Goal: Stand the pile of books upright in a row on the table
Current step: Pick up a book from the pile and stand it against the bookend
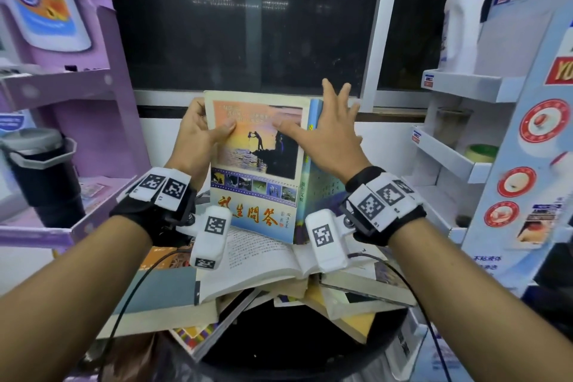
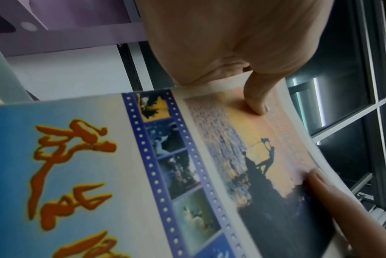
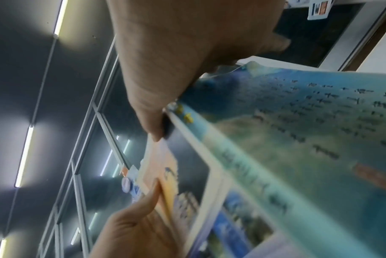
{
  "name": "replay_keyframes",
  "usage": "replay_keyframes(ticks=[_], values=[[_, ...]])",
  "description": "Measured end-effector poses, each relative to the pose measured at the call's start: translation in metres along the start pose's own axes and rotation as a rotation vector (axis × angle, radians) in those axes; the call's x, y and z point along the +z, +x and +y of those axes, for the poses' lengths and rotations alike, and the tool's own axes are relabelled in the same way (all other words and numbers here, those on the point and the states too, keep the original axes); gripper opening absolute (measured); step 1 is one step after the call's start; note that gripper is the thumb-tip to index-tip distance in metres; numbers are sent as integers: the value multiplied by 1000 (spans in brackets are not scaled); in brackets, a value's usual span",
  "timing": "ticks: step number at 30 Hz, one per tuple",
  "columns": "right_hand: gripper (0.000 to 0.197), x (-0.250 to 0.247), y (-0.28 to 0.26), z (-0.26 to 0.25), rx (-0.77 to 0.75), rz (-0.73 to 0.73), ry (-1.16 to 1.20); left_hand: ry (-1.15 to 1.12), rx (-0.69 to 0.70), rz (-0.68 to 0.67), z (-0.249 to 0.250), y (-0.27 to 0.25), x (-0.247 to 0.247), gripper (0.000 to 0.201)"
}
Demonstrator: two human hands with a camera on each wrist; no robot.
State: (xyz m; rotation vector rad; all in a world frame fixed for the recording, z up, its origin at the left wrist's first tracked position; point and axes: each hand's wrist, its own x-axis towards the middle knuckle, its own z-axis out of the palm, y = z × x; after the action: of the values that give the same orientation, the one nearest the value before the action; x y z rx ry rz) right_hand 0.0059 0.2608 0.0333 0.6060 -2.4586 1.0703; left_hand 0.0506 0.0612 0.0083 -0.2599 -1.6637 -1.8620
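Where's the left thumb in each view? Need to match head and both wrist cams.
Head: left thumb at centre-left, on the sunset book cover.
Left wrist: upper centre-right, pressing the cover.
Right wrist: bottom centre-left, on the cover's edge.
Shared landmark: the silhouetted figures in the sunset photo.

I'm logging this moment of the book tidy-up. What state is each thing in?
sunset-cover book: closed, upright atop the pile, held by both hands
left hand: grips the book's left edge, thumb on the cover
right hand: fingers spread, against the spine side
open book: lying open, pages up
pile of books: lying flat, jumbled
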Motion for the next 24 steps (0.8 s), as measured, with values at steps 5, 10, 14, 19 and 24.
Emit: replay_keyframes(ticks=[5,10,14,19,24], values=[[113,5,-9,3,70,11,266,-25,-4,2,2,-9,9,27],[66,2,-20,3,-18,66,309,124,-55,-97,9,-13,24,34],[56,-2,-26,3,-66,85,321,193,-85,-163,13,-12,33,39],[45,-7,-37,-3,-165,74,336,182,-109,-159,16,-7,42,40],[38,-12,-45,-13,-248,33,362,135,-130,-176,15,-7,47,45]])
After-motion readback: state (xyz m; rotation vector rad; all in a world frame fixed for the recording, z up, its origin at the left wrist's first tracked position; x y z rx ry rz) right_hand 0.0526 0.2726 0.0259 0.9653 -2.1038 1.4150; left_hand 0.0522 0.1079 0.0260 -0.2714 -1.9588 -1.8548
